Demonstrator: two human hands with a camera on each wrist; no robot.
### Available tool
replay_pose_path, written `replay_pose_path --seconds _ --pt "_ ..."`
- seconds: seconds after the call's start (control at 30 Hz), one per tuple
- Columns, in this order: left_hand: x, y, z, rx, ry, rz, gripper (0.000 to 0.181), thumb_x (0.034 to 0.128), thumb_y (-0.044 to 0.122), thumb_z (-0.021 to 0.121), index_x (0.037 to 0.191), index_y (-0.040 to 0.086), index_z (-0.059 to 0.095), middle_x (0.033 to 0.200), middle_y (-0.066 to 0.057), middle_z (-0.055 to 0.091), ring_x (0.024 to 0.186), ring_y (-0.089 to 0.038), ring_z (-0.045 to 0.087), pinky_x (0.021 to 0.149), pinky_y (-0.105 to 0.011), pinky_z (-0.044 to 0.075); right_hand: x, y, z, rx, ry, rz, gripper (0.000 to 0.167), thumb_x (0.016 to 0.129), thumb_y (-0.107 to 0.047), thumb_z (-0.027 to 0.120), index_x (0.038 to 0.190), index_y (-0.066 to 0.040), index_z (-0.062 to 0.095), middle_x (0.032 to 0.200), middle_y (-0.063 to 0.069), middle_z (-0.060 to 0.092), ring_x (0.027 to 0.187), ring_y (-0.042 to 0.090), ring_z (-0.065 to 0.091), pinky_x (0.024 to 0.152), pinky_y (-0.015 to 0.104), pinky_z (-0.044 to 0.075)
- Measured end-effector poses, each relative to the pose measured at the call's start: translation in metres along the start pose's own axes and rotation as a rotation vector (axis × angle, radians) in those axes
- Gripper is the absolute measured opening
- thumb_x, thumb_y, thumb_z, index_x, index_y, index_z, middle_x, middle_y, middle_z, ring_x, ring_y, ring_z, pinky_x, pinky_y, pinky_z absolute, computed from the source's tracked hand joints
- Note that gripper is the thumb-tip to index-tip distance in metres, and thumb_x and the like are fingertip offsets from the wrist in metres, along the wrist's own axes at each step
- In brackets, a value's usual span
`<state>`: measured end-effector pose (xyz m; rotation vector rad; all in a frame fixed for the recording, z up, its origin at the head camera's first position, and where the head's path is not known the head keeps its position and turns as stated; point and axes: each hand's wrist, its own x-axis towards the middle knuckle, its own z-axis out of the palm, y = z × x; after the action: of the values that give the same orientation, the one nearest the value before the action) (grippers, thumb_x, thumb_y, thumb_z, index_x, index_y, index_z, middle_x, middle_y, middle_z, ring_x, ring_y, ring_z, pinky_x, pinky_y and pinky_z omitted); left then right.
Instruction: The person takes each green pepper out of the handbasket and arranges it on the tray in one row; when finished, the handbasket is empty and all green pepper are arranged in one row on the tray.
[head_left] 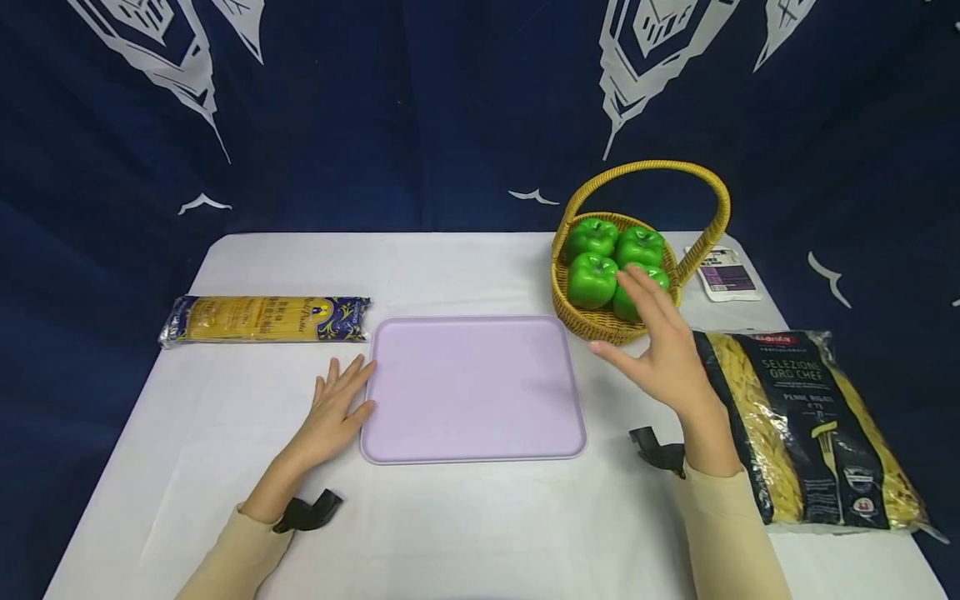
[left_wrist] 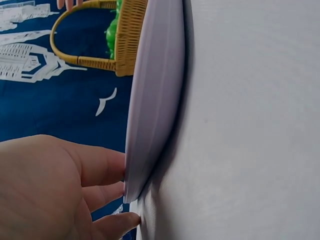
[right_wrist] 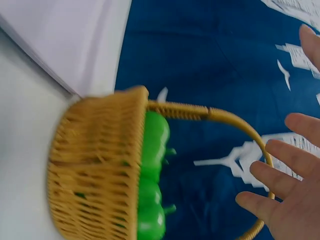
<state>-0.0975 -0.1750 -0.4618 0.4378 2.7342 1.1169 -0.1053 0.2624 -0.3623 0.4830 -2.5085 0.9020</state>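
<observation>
The left hand (head_left: pixel 335 412) is touching the left edge of a flat, light purple tray with round corners (head_left: pixel 474 390). Its fingers are spreading out loosely and are not gripping anything. The tray is lying in the middle of a table with a white cloth (head_left: pixel 465 529). The right hand (head_left: pixel 667 358) is hovering by a round, yellow-brown woven basket with a tall handle (head_left: pixel 600 327). Its fingers are stretching out straight, with the thumb pointing away, and they are holding nothing. The basket is standing just beyond the tray's far right corner, and four shiny green bell peppers (head_left: pixel 592 281) are sitting inside. A long yellow and blue pasta pack (head_left: pixel 262 319) is lying to the left. A big black and yellow pasta bag (head_left: pixel 810 425) is lying at the right, and a small white and purple packet (head_left: pixel 727 279) is resting behind it.
</observation>
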Motion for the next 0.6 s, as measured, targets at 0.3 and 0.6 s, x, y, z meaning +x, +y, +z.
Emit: replay_pose_path --seconds 0.3,0.6 --pt "0.002 -0.004 0.001 -0.006 0.013 0.006 0.058 0.0959 0.009 0.055 0.150 0.001 0.035 0.158 -0.028 0.021 0.147 -0.051 -0.008 0.114 -0.068 -0.011 0.019 0.024 -0.023 0.016 0.240 0.061 0.083 0.081 -0.053 0.074 0.148 -0.015 0.044 0.151 0.018 0.043 0.142 0.035 0.037 0.115 0.060 0.029" --pt "0.001 -0.005 0.003 -0.002 0.025 0.008 0.057 0.0951 0.009 0.056 0.149 0.001 0.037 0.158 -0.027 0.023 0.147 -0.052 -0.006 0.114 -0.069 -0.010 0.024 0.054 -0.025 0.051 0.304 0.220 0.079 0.081 -0.033 0.079 0.149 -0.015 0.042 0.145 0.018 0.046 0.133 0.035 0.044 0.111 0.055 0.038"
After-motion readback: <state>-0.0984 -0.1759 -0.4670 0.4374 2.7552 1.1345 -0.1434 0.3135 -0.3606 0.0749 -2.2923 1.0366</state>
